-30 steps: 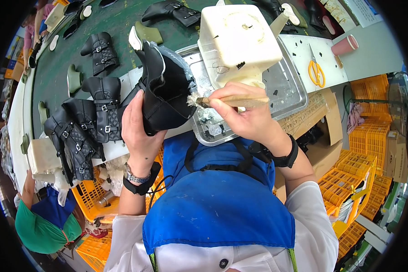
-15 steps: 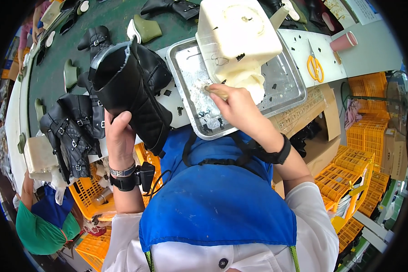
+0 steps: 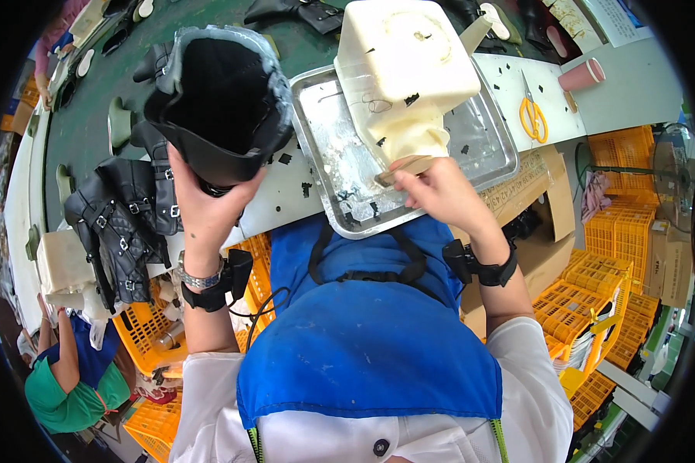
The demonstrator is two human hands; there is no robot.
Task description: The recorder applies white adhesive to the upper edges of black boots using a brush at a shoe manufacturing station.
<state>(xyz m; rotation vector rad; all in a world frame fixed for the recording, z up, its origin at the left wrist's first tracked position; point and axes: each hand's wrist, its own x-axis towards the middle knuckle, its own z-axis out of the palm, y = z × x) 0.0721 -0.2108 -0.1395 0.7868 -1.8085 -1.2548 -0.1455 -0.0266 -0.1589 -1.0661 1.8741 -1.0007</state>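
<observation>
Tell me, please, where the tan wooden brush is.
In the head view, the brush is right of centre in the right hand, over the rectangular metal tray, near the white plastic container.

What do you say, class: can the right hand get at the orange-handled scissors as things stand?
Probably not at once: the right hand holds a brush. Otherwise the way looks open; nothing covers the scissors, right of the tray.

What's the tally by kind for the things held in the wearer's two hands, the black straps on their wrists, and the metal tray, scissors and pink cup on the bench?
Black boot in the left hand: 1
Brush in the right hand: 1
Black wrist straps: 2
Metal tray: 1
Scissors: 1
Pink cup: 1
Total: 7
</observation>
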